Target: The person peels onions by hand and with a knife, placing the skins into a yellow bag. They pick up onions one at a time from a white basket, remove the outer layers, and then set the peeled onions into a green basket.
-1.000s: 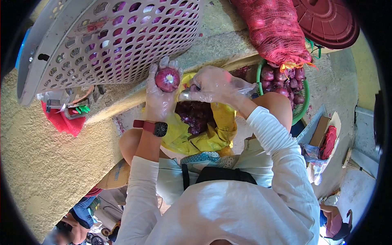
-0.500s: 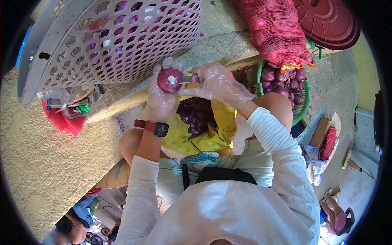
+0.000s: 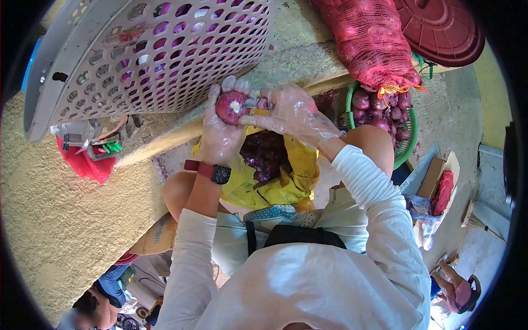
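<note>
In a clear plastic glove, my left hand (image 3: 219, 129) is closed round a red onion (image 3: 230, 108), whose pale cut end faces up. My right hand (image 3: 294, 113), gloved the same way, grips a small knife (image 3: 257, 108) with a yellowish part on its handle. The short blade meets the right side of the onion, beside the pale spot. Below both hands, a yellow sack (image 3: 302, 165) stands open between my knees with dark red onion skins (image 3: 264, 157) inside.
A large perforated grey basket (image 3: 165, 71) of onions leans at upper left on a ledge. At right are a green basket (image 3: 412, 146) of onions, a red mesh sack (image 3: 374, 44), a dark red lid (image 3: 440, 30) and a cardboard box (image 3: 432, 179). Other people are at the lower corners.
The onion and my left hand have shifted slightly right and turned a little. The knife blade now sits closer against the onion, with my right thumb nearer to it.
</note>
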Available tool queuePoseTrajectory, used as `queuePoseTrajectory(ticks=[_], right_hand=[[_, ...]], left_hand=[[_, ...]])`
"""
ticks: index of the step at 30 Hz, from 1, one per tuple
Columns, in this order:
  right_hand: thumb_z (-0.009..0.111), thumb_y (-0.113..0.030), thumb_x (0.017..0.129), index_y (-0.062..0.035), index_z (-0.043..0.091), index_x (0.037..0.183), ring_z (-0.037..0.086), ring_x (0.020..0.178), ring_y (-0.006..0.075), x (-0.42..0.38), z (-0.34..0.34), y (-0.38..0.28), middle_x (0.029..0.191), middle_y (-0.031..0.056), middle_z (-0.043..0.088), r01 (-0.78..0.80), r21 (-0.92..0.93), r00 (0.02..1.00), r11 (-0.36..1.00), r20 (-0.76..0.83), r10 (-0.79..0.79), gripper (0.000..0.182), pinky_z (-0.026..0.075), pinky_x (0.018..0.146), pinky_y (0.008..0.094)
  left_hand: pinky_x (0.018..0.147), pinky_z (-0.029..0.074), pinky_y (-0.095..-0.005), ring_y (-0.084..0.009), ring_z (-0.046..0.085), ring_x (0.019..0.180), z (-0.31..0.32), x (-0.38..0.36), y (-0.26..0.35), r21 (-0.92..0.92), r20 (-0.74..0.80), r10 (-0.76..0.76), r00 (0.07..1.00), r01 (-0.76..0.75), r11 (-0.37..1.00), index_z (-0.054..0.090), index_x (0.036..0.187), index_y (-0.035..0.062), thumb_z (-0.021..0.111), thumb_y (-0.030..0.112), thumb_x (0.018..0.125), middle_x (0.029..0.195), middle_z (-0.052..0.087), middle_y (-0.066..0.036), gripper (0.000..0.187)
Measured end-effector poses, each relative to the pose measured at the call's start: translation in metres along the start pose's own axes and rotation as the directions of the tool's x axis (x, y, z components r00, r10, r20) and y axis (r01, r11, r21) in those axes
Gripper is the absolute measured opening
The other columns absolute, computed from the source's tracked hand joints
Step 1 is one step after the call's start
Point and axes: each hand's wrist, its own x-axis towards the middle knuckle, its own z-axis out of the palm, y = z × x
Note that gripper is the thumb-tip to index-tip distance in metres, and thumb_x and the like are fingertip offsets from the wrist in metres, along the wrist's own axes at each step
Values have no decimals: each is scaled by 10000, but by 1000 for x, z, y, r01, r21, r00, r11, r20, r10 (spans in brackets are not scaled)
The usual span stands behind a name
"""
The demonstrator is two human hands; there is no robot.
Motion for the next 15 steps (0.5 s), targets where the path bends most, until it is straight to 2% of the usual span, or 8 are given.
queuePoseTrajectory(ticks=[1, 3, 5, 10, 13, 15], right_hand=[[769, -666, 752, -71, 719, 845, 681, 713, 408, 0, 1, 0, 730, 195, 683, -6, -11, 1000, 1000, 9, 6, 604, 545, 660, 488], [751, -681, 764, -69, 720, 843, 683, 723, 408, 0, -2, -4, 735, 199, 684, -13, -22, 1000, 1000, 19, 13, 617, 546, 672, 488], [703, -703, 804, -61, 721, 849, 684, 740, 406, 1, -10, -11, 748, 211, 684, -86, 32, 989, 996, 123, 81, 643, 544, 702, 488], [657, -704, 848, -50, 727, 863, 675, 750, 399, 2, -7, -9, 761, 225, 682, -130, 62, 976, 990, 186, 117, 658, 530, 731, 478], [636, -708, 863, -36, 726, 866, 661, 743, 400, 3, -9, -10, 769, 234, 678, -147, 80, 967, 986, 222, 127, 678, 518, 730, 474], [623, -713, 869, -28, 724, 862, 655, 739, 400, 2, -9, -9, 773, 238, 675, -156, 86, 962, 984, 240, 132, 692, 513, 730, 474]], left_hand=[[840, 526, -363, -228, 629, 1052, 2, -1, 0, 0, 0, 0, 1000, 0, 1000, 631, 1128, 89, 609, 356, 1024, 1086, 676, -77, 287], [880, 523, -379, -231, 622, 1056, 5, -2, 0, 24, -100, 17, 995, -14, 1000, 627, 1121, 83, 607, 348, 1026, 1086, 669, -70, 282], [909, 516, -393, -236, 618, 1052, 4, 0, -2, -6, -71, 13, 997, -14, 1000, 625, 1119, 79, 605, 342, 1027, 1075, 665, -68, 279], [987, 487, -432, -250, 602, 1056, 2, 1, -3, -73, -32, -16, 999, 14, 997, 615, 1094, 67, 596, 322, 1032, 1049, 651, -66, 263], [990, 482, -431, -246, 589, 1045, 8, -1, -3, -37, -49, 13, 999, -15, 999, 602, 1062, 63, 586, 312, 1034, 1027, 629, -63, 250], [990, 480, -430, -247, 578, 1031, 12, -2, -2, -84, -113, -37, 993, 27, 996, 591, 1050, 59, 575, 306, 1036, 1017, 613, -68, 248]])
